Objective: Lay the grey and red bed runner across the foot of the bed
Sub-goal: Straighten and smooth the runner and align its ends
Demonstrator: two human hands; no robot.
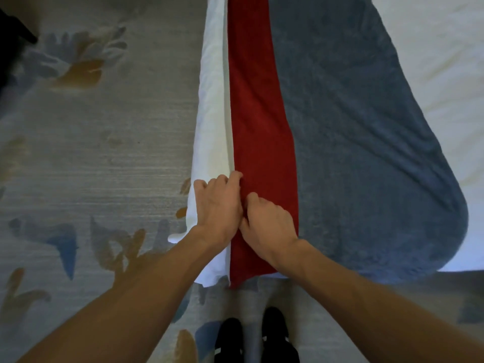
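Lying lengthwise along the bed's (432,48) edge is one bed runner (340,127), a red band beside a wider grey one, over the white sheet (212,127). Two hands work it: the left hand (218,208) and right hand (267,224), fingers curled, pinch the red band's edge. Two black shoes (277,334) stand on the patterned carpet (91,153).

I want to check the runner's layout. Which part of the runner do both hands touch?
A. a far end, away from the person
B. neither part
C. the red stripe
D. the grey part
C: the left hand and the right hand both rest at the near end of the red stripe, beside the white sheet.
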